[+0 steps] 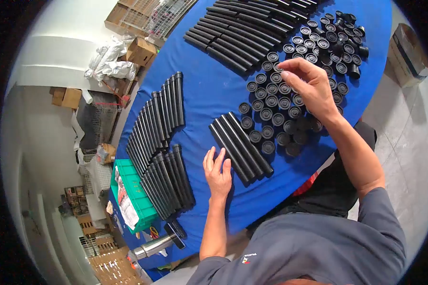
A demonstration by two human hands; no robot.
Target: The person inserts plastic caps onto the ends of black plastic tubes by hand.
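My left hand (217,175) rests on the blue cloth with its fingers spread. It lies beside a row of several short black tubes (241,148), fingertips close to the nearest tube. My right hand (310,86) is over a large group of round black caps (271,100). Its thumb and index finger are apart, their tips right at one black cap (277,67) on the group's upper left side. The other fingers are curled, and the hand and forearm hide part of the group.
Black tubes with capped ends (150,128) lie in two fanned groups on the left. More black tubes (242,28) lie in rows at the far side. A green crate (150,213) and a metal stand (157,244) are at lower left. A cardboard box (406,54) stands right of the table.
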